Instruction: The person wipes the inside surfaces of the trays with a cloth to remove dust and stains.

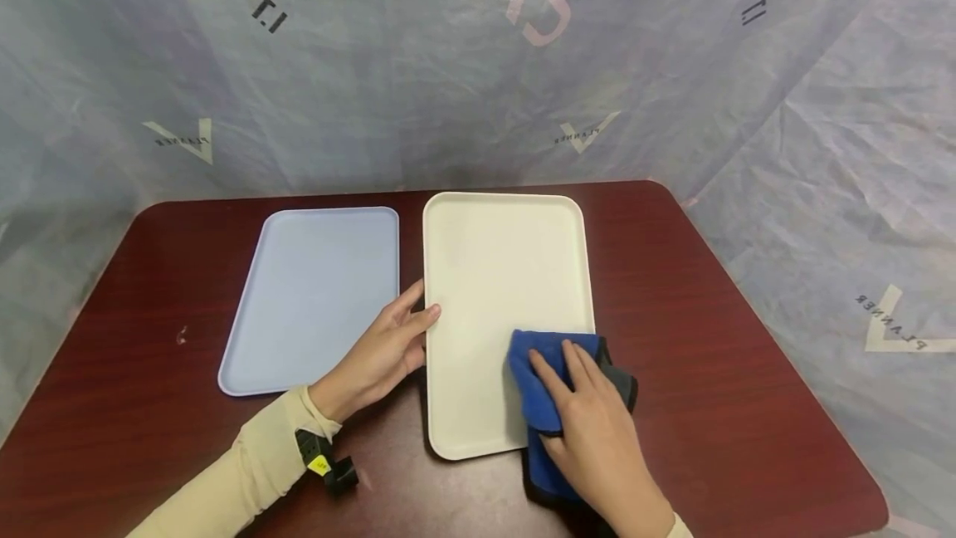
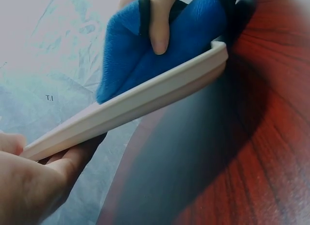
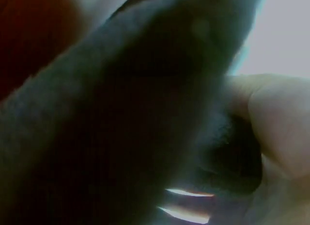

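A cream rectangular tray (image 1: 496,272) is held by my left hand (image 1: 381,347) at its left long edge. The thumb lies over the rim and the other fingers go underneath. In the left wrist view the tray (image 2: 140,101) is lifted off the table, at least on the side nearest that camera. My right hand (image 1: 593,422) holds a folded blue cloth (image 1: 534,384) with a dark grey underside against the tray's lower right part. Dark, blurred cloth (image 3: 121,113) fills most of the right wrist view, with part of the hand (image 3: 281,123) beside it.
A light blue tray (image 1: 317,289) lies flat on the dark red wooden table (image 1: 709,355), left of the cream one. Grey printed sheeting (image 1: 418,65) hangs behind and beside the table. A black strap with a camera (image 1: 324,463) sits on the left wrist.
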`<action>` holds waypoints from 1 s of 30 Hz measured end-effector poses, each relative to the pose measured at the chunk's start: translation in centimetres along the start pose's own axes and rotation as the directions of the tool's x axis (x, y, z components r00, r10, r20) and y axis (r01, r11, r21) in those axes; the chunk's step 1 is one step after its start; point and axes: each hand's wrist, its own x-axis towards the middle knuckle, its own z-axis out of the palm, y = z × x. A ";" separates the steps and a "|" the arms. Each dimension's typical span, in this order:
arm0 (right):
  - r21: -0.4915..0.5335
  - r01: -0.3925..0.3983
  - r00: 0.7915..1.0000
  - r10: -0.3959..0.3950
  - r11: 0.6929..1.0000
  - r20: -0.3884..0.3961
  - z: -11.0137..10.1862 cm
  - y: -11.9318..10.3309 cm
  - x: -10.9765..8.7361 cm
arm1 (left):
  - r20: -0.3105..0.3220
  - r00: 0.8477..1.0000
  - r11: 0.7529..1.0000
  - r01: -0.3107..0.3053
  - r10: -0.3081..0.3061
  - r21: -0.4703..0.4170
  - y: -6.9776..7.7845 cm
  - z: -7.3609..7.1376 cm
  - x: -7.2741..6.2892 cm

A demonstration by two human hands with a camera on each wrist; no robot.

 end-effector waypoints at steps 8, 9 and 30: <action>0.038 -0.042 0.998 0.040 0.998 0.047 -0.2 1.6 -1.5 | -0.006 1.000 1.000 0.010 -0.010 -0.002 0.0 0.1 0.1; 0.040 -0.036 0.998 0.034 0.999 0.056 -0.2 1.6 -1.6 | -0.009 1.000 1.000 0.010 -0.010 -0.001 -0.1 0.1 0.1; 0.058 0.180 0.982 -0.183 0.982 0.043 0.5 -3.4 -0.2 | 0.006 1.000 1.000 -0.008 0.008 0.017 0.0 0.2 -0.2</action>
